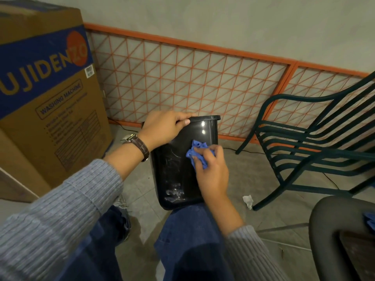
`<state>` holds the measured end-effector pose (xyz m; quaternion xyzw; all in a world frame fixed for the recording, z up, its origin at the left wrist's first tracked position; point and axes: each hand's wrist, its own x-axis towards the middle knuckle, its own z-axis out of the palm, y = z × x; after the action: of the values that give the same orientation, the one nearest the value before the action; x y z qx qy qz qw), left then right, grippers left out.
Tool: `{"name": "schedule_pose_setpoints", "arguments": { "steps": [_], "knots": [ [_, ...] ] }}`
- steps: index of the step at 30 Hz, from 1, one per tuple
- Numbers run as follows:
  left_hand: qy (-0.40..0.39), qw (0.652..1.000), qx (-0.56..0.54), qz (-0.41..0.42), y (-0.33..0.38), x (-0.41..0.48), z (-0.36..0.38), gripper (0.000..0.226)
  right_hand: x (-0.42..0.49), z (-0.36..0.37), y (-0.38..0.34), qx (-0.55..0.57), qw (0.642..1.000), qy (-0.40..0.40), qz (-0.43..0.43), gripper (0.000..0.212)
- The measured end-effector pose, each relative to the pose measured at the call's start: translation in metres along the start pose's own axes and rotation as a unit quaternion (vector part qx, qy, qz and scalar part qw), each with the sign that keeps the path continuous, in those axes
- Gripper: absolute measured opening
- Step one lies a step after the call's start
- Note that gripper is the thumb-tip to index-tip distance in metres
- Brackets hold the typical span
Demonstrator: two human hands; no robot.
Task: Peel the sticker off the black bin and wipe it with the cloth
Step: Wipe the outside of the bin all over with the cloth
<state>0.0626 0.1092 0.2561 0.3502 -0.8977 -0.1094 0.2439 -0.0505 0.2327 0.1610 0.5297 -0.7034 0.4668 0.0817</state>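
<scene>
centre of frame: the black bin [178, 171] lies tilted across my lap, its base resting on my right thigh [188, 230] and its open end pointing away toward the top of the frame. my left hand [162, 128], with a brown-strapped watch [138, 144] at the wrist, grips the bin's rim [209, 118] at its upper left, fingers curled over the edge and thumb on the outer wall. my right hand [213, 171] pinches a bunched blue cloth [194, 152] between thumb and curled fingers and presses it against the bin's upward-facing side, right of centre. whitish smears [174, 191] show on that same side, lower down near the base. right of the bin, a small crumpled white scrap [248, 200] lies on the grey floor; whether it is the sticker i cannot tell. upper left: a large cardboard box [46, 98] printed "washing machine". behind the bin, an orange grid panel [182, 78] leans against the wall. right edge: a dark green slatted chair [316, 142]; lower right corner: part of a black chair [332, 220].
</scene>
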Motion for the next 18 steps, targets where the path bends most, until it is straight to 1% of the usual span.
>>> {"name": "schedule_pose_setpoints", "arguments": {
  "steps": [3,5,7,10,12,14,16,17,18],
  "knots": [
    [0.037,0.999,0.007,0.032,-0.002,-0.006,0.002,0.033,-0.028,0.001,0.008,-0.033,0.995,-0.053,-0.084,0.026],
    [0.052,0.997,0.023,0.045,-0.002,-0.008,0.003,0.031,-0.038,-0.006,0.018,-0.046,0.991,-0.074,-0.106,0.025],
    [0.061,0.996,0.039,0.051,0.000,-0.009,0.006,0.032,-0.032,-0.010,0.022,-0.042,0.995,-0.053,-0.078,0.021],
    [0.073,0.994,0.055,0.065,0.002,-0.008,0.009,0.033,-0.012,-0.008,0.012,-0.019,0.999,0.018,0.018,0.018],
    [0.083,0.992,0.064,0.076,0.003,-0.008,0.009,0.034,-0.006,-0.002,0.000,-0.002,0.998,0.043,0.041,0.020],
    [0.098,0.988,0.073,0.091,0.005,-0.009,0.008,0.038,-0.011,0.003,-0.006,-0.004,0.999,0.034,0.009,0.021],
    [0.104,0.986,0.077,0.108,0.004,-0.010,0.008,0.044,-0.024,0.003,-0.001,-0.018,0.998,-0.005,-0.054,0.020],
    [0.105,0.984,0.082,0.115,0.003,-0.010,0.008,0.044,-0.030,0.001,0.004,-0.024,0.997,-0.024,-0.075,0.020],
    [0.108,0.983,0.090,0.120,0.002,-0.010,0.009,0.043,-0.033,-0.003,0.010,-0.026,0.996,-0.036,-0.078,0.021]
  ]
}}
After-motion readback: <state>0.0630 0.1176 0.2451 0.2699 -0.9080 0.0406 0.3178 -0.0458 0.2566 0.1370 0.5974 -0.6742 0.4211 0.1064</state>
